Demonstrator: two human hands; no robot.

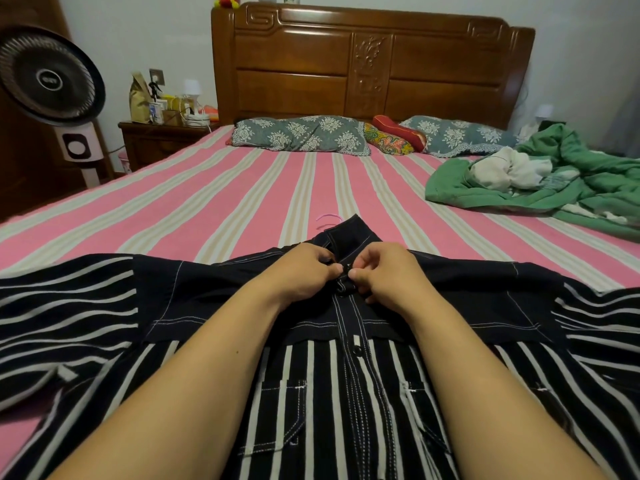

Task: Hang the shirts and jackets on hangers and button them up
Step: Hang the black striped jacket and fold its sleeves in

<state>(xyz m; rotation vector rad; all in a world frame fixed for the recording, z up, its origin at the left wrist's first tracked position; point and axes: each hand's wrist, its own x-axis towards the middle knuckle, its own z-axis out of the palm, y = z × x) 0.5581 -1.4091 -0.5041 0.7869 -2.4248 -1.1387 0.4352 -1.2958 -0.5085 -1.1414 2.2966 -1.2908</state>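
**Buttoning at the collar**

The striped shirt lies flat on the bed, pink hanger hook poking past its collar. Left hand and right hand both pinch the placket just below the collar, fingers curled narrow.

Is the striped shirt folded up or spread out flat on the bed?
Spread out flat: the striped shirt lies front up across the bed, sleeves out to both sides, its placket running straight down the middle.
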